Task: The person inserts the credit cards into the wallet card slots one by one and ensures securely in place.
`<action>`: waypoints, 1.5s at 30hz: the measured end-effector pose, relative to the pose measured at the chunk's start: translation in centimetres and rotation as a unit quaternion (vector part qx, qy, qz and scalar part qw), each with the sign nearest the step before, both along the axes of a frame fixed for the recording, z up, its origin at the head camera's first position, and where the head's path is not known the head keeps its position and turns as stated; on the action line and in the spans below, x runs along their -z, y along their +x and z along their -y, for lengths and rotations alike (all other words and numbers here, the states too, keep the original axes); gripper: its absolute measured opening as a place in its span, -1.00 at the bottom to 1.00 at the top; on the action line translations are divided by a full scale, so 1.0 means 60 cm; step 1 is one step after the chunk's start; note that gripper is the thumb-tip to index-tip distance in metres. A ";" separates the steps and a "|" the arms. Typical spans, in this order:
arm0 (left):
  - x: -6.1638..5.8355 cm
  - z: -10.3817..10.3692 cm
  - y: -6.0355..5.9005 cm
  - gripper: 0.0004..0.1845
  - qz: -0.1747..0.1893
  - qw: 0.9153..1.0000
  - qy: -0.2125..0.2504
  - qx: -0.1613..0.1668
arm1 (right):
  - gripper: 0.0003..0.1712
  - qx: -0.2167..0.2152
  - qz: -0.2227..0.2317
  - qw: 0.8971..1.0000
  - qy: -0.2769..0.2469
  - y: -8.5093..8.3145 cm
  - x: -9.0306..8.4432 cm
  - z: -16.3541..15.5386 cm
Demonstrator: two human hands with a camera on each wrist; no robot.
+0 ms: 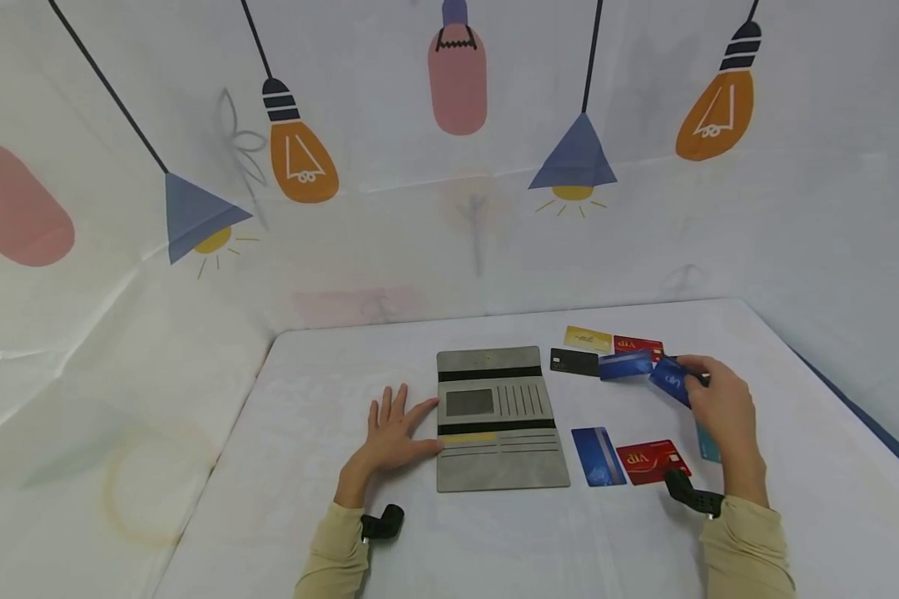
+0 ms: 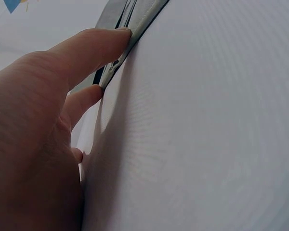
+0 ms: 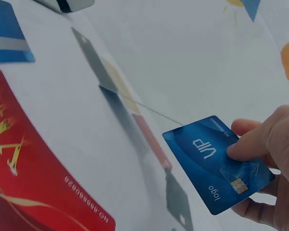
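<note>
One blue VIP card (image 3: 216, 162) is lifted off the desk (image 1: 307, 374), pinched at its chip end by the fingers (image 3: 248, 144) of the right hand (image 1: 722, 412), thumb on the printed face. It hangs tilted above the right side of the desk, near a row of flat cards: a yellow card (image 1: 588, 339), a red card (image 1: 639, 344), a black card (image 1: 573, 362) and another blue card (image 1: 625, 364). Nearer the person lie a striped blue card (image 1: 598, 456) and a red VIP card (image 1: 650, 462) (gold lettering). The open grey wallet (image 1: 498, 420) lies at the centre; the left hand (image 1: 391, 434) rests flat beside it, fingers spread and touching its left edge.
</note>
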State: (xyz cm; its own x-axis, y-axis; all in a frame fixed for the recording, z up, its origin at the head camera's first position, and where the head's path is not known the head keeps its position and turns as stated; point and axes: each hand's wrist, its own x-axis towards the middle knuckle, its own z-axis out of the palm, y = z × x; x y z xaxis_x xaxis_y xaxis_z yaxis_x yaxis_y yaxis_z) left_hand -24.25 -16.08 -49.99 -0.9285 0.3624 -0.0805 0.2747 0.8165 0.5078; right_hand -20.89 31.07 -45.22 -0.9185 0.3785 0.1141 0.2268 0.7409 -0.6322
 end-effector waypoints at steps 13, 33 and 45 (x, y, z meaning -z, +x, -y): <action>0.004 0.001 -0.004 -0.20 0.004 1.000 -0.006 0.002 | -0.51 0.054 -0.021 0.998 0.012 0.004 -0.038 0.007; 0.005 0.002 -0.004 -0.21 0.000 1.000 -0.007 0.005 | -0.62 -0.086 -0.118 0.989 -0.009 -0.016 -0.032 0.098; 0.003 0.001 -0.004 -0.20 0.004 1.000 -0.007 0.002 | -0.67 -0.179 -0.114 0.977 -0.004 -0.034 -0.010 0.164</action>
